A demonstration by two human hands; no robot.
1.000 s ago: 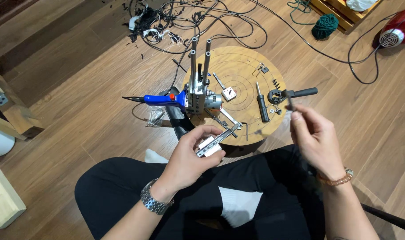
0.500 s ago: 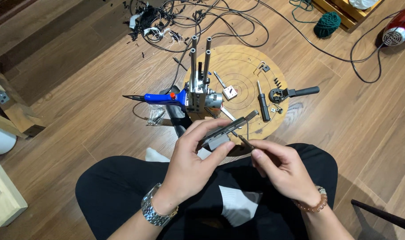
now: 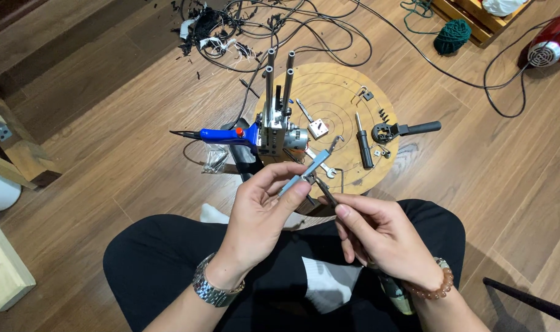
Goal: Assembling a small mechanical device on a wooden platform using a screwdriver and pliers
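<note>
My left hand holds a slim grey metal bar with a small hook at its far end, raised above my lap. My right hand pinches a thin dark tool, its tip touching the bar near my left fingers. Just beyond the hands lies a round wooden board. A metal assembly with several upright rods stands on the board, with a blue-handled soldering iron beside it.
On the board lie a black screwdriver, a black-handled tool, a small wrench and small metal parts. Tangled black cables cover the floor behind. A green yarn ball and a red appliance sit far right.
My right hand came back from the board's right side with the thin tool and met the bar. My left hand tilted the bar so its hooked end points up and away.
</note>
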